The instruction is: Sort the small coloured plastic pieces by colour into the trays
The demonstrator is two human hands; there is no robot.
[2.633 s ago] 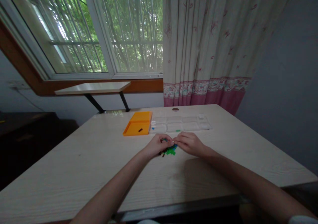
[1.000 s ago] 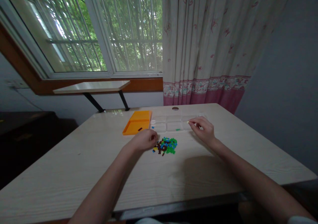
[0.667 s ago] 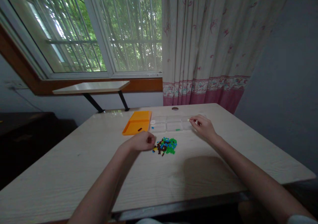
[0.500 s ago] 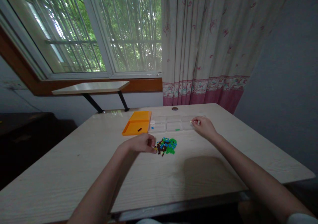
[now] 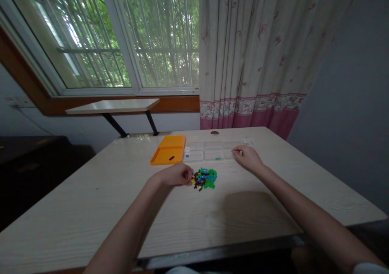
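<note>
Both hands curl (grip unclear): left hand [image 5: 178,174] at the coloured pieces [image 5: 205,178], right hand [image 5: 247,157] on the clear tray [image 5: 197,155].

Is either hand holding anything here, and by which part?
Cannot be told. The right hand is curled over the clear plastic compartment tray; the left hand touches the pile of small coloured pieces; fingertips too small to read.
</note>
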